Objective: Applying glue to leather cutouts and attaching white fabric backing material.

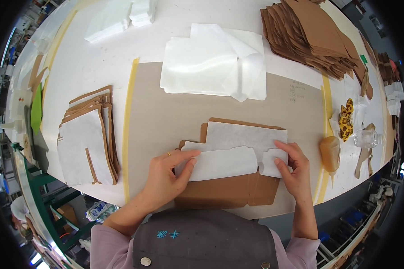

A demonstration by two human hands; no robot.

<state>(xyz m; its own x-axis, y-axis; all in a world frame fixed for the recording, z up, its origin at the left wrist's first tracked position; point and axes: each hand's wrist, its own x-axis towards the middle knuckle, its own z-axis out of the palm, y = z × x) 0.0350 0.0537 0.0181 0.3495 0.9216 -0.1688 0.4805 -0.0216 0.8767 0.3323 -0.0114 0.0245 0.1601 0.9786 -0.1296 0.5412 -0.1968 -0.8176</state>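
The left hand pinched the white strip and the right hand, loosely parted, touched the small flap, over the brown sheet on the desk, where uneven pulling risked creases.

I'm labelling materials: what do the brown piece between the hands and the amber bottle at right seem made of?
Brown piece: perhaps leather or imitation, smooth and matte, with even colour and thin edges. Amber bottle: likely plastic, slightly glossy, looking translucent.
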